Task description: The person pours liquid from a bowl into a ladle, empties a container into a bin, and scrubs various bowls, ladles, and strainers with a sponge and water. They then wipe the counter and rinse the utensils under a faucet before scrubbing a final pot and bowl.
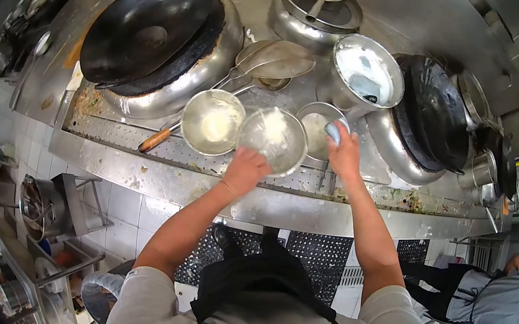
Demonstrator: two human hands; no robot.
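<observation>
My left hand (248, 170) grips the near rim of a metal bowl (288, 149) with white powder in it. To its left stands another metal bowl (187, 131), also holding pale powder. My right hand (345, 156) is closed around a small pale-blue object (333, 131), perhaps a cup or scoop; its kind is not clear. That object is at the right edge of a third metal bowl (316, 110), which has whitish contents. Behind it, a deep metal pot (330, 92) contains white stuff and a bluish scoop-like item (363, 86).
A large black wok (147, 35) leans on the left burner, another dark wok (438, 111) on the right. Mesh strainers (281, 60) lie between them. A wooden handle (155, 140) points toward the counter's steel front edge (156, 177). Another person (487, 297) stands at the lower right.
</observation>
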